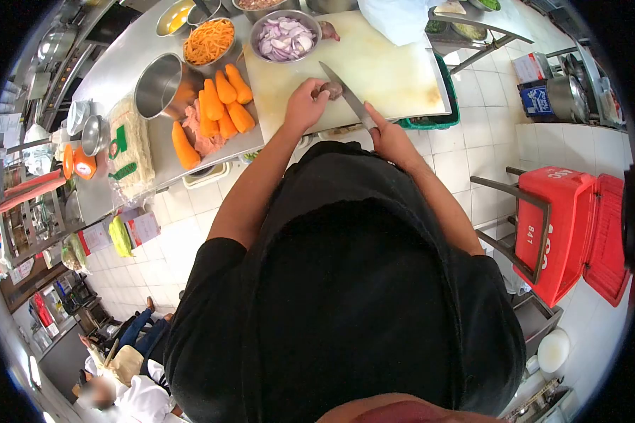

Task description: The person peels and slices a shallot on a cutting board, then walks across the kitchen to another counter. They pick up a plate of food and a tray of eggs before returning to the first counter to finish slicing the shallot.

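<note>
My left hand (305, 104) has its fingers closed around a small purple-brown shallot (331, 90) near the front of the white cutting board (395, 74). In my right hand (393, 141) is the handle of a kitchen knife (351, 96), its blade lying diagonally with the tip toward the back left. The blade passes right beside the shallot. Behind it, on the board, a metal bowl (261, 53) holds cut purple shallot pieces (287, 38). Another unpeeled shallot (329, 30) lies just right of that bowl.
Left of the board are peeled carrots (212, 100), an upright metal pot (161, 88), a bowl of shredded carrot (209, 41) and bagged noodles (129, 155). A white plastic bag (395, 17) lies at the back. A red cooler (554, 229) stands right; another person (137, 388) is lower left.
</note>
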Motion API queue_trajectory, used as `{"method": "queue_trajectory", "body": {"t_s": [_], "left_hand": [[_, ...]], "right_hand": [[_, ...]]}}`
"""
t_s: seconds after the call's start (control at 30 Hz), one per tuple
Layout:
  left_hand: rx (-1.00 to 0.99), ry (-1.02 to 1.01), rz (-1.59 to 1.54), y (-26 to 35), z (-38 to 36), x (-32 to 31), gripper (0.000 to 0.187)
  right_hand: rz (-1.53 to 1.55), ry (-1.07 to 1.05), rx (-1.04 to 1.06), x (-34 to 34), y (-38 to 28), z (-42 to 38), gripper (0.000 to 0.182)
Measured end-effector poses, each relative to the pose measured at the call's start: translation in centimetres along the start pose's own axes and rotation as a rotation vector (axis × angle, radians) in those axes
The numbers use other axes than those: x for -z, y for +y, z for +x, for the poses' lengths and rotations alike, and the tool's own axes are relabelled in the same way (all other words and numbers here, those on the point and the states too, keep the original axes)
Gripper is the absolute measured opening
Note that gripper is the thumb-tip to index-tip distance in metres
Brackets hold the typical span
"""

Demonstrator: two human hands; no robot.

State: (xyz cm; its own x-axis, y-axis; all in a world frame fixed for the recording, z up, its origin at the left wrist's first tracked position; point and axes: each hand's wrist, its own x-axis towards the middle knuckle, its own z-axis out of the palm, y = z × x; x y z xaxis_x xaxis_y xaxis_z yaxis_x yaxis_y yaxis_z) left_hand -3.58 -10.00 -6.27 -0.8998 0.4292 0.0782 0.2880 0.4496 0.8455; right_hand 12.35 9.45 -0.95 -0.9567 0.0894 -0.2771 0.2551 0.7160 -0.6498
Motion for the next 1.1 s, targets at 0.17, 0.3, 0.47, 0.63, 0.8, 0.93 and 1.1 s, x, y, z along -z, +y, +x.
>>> {"method": "queue_trajectory", "body": {"t_s": [0.17,0.3,0.47,0.63,0.8,0.93,1.1], "left_hand": [[0.046,0.029,-0.068,0.6,0.8,-0.8,0.03],[0.132,0.068,-0.13,-0.2,0.7,-1.8,0.03],[0.132,0.029,-0.212,-0.4,1.4,-3.1,0.031],[0.207,0.047,-0.287,-0.3,1.0,-3.4,0.031],[0.043,0.077,-0.261,1.1,0.9,-3.1,0.032],[0.003,0.118,-0.223,1.8,0.8,-4.0,0.035],[0.089,0.188,-0.328,1.4,1.4,-5.6,0.036]], "right_hand": [[-0.002,0.043,-0.012,0.5,-0.4,0.2,0.063],[0.088,0.187,0.047,-0.6,0.4,-0.7,0.064],[-0.052,0.098,-0.054,-0.4,0.1,-0.8,0.067],[-0.102,0.109,-0.038,-0.4,-0.2,0.3,0.067],[-0.08,0.09,-0.058,-0.3,0.0,0.5,0.067],[0.005,0.135,-0.067,-0.7,0.8,0.3,0.068],[-0.069,0.163,-0.153,1.7,2.7,-0.5,0.068]]}}
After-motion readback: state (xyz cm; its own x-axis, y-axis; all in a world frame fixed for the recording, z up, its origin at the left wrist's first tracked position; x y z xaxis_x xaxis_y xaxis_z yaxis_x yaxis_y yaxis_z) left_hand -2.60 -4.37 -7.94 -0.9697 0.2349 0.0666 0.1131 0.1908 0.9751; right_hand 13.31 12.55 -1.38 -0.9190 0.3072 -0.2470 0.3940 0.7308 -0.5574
